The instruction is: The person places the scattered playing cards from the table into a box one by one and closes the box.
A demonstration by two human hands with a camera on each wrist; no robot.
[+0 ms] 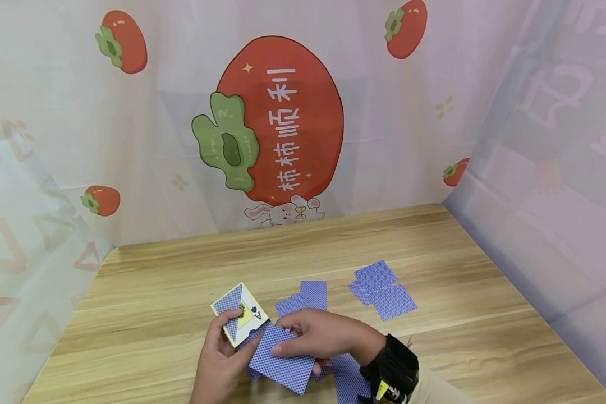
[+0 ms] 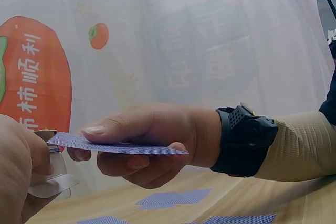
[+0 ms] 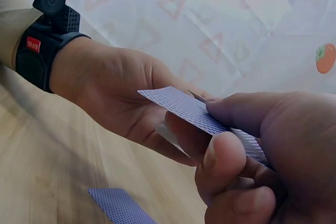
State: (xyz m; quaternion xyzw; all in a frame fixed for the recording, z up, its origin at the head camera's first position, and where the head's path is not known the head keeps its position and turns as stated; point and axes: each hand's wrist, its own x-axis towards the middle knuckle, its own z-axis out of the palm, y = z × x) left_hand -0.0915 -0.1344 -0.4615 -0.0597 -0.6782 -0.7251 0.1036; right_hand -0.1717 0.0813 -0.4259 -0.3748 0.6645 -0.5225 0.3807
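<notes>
In the head view my left hand [image 1: 217, 359] grips a card box [image 1: 251, 304] printed with an ace of spades, its thumb and fingers on opposite sides. My right hand [image 1: 333, 336] pinches a blue-backed playing card [image 1: 283, 367] between thumb and fingers, right beside the box's end. From the left wrist view, the card [image 2: 126, 148] is nearly level, the right thumb on top and curled fingers below. A white flap [image 2: 52, 186] of the box hangs beneath the left fingers. The right wrist view shows the card [image 3: 178, 106] overlapping my left hand [image 3: 115, 90].
Blue-backed cards [image 1: 314, 294] lie face down on the wooden table [image 1: 156, 314] just beyond my hands. Another overlapping group of cards [image 1: 395, 303] is farther right. One card [image 1: 350, 381] shows under my right wrist. A printed cloth [image 1: 146, 140] stands behind the table.
</notes>
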